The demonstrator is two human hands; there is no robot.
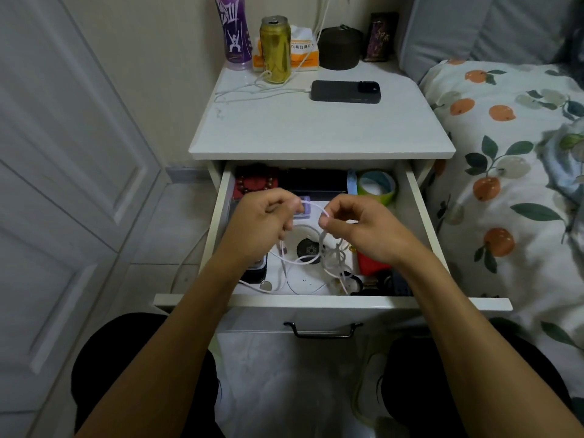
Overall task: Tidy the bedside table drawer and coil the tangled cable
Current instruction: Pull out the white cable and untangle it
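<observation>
Both hands pinch a thin white tangled cable point(311, 204) over the open white drawer point(331, 301) of the bedside table.

The cable arches between the left hand point(264, 216) and the right hand point(360, 227), each closed on it with thumb and fingertips; below them it drops into a knotted clump lying loose on the drawer floor. Under the hands sit a small lilac plastic box point(302, 211) and a round black-centred disc point(308, 249); a red pouch point(369, 265) lies just right of the clump. At the drawer's back are a wooden bead bracelet point(252, 183), a flat black case point(313, 180) and a green roll of tape point(376, 186). On the white surface point(316, 131) above rest a dark phone point(346, 91) on its own charging lead, a gold drink can point(275, 49) and a purple bottle point(232, 31). A floral-printed bed point(505, 153) borders the right side.
</observation>
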